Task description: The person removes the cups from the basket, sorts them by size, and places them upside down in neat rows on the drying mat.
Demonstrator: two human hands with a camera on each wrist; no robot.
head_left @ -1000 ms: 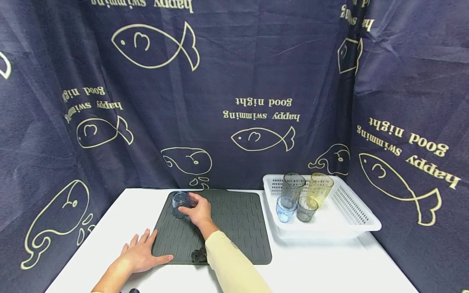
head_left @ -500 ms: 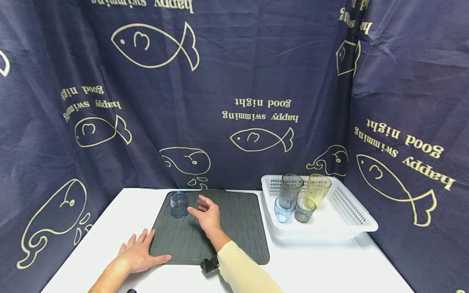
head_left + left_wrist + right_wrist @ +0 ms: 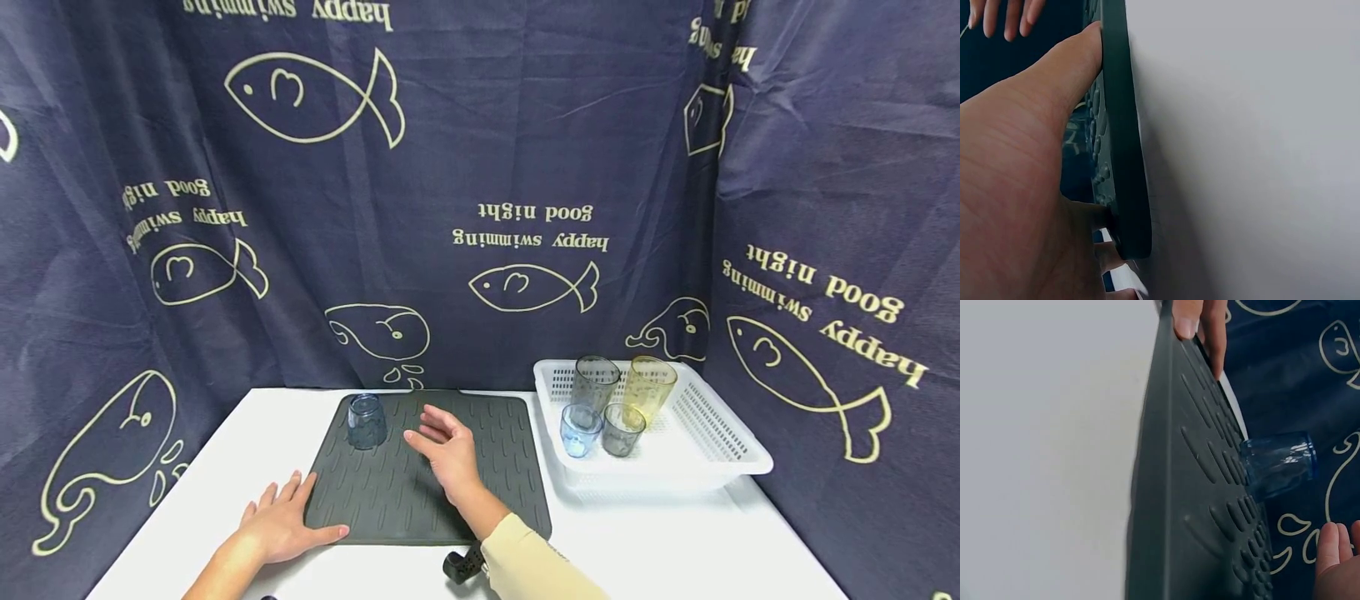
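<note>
A small blue glass stands upside down at the back left of a dark grey ridged mat. In the right wrist view the same blue glass rises from the mat's surface. My right hand is over the mat, to the right of the glass and apart from it, with loosely bent fingers and nothing in them. Spread fingers of my left hand rest at the mat's front left corner. Its thumb touches the front edge of the mat in the left wrist view.
On the right of the white table stands a white perforated basket. It holds a tall grey glass, a tall yellow glass, a small light blue glass and a small grey glass. A dark curtain hangs behind.
My right hand has let go of the blue glass and drawn back to the right and nearer. The glass stays on the mat. My left hand keeps its place.
</note>
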